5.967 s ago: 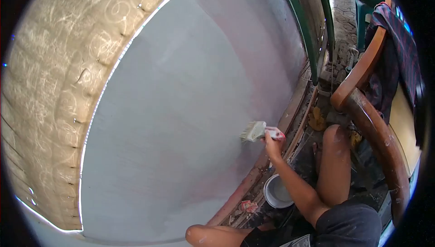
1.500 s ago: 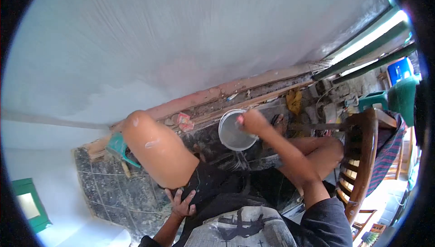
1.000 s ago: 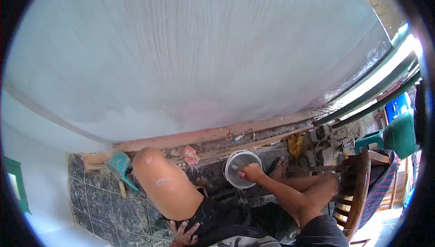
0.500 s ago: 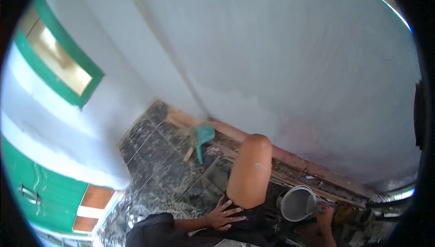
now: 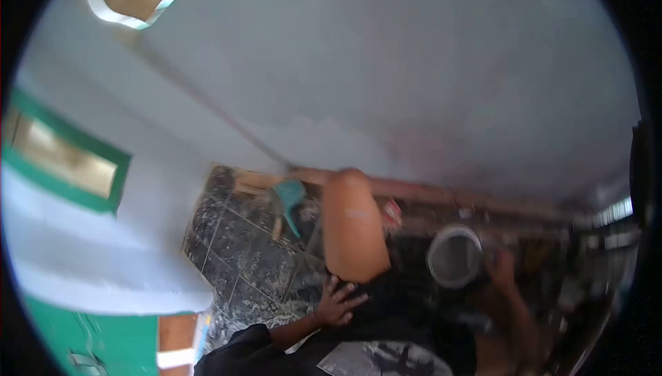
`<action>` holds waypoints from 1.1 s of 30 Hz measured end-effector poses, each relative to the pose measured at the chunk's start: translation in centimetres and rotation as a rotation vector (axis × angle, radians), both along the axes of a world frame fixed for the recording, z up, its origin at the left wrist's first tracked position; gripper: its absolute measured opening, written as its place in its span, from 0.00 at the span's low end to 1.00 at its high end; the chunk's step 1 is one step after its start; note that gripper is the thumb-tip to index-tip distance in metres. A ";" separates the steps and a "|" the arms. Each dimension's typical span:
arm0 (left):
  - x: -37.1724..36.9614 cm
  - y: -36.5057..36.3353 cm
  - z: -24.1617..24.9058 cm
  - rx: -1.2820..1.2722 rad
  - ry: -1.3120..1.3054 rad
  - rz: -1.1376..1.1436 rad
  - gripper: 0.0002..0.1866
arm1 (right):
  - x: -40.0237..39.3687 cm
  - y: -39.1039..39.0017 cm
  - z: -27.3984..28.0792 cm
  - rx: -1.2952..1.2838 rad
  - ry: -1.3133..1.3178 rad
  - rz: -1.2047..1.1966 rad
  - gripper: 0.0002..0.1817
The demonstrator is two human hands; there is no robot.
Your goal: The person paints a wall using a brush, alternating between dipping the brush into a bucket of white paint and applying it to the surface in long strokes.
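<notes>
My left hand (image 5: pixel 336 303) lies flat with fingers spread on my dark shorts, just below my raised left knee (image 5: pixel 352 228). At the right rim of a small white bucket (image 5: pixel 454 255) on the floor, my right hand (image 5: pixel 501 267) is curled. The picture is blurred there, and the paintbrush it held in earlier frames shows only as a pale smear by the rim. In front of me rises the freshly coated pale grey wall (image 5: pixel 386 66).
A bare wooden strip (image 5: pixel 441 193) runs along the wall's foot. A teal plastic scoop (image 5: pixel 289 197) and a red wrapper (image 5: pixel 392 214) lie on the dark tiled floor (image 5: pixel 238 252). A green-framed window (image 5: pixel 62 162) is at the left.
My right hand took the brush from the wall down into the bucket and stays at its rim. The view swung left to the corner, then levelled. My left hand stays on my thigh.
</notes>
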State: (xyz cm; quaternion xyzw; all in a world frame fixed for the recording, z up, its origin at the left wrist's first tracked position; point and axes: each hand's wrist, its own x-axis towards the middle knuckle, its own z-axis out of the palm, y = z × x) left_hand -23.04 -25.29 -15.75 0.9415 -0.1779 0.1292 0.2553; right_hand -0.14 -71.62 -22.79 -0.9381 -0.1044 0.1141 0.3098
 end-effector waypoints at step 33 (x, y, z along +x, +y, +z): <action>0.6 -0.5 0.6 0.016 -0.138 -0.021 0.24 | 0.2 3.6 8.0 0.108 -0.002 -0.175 0.12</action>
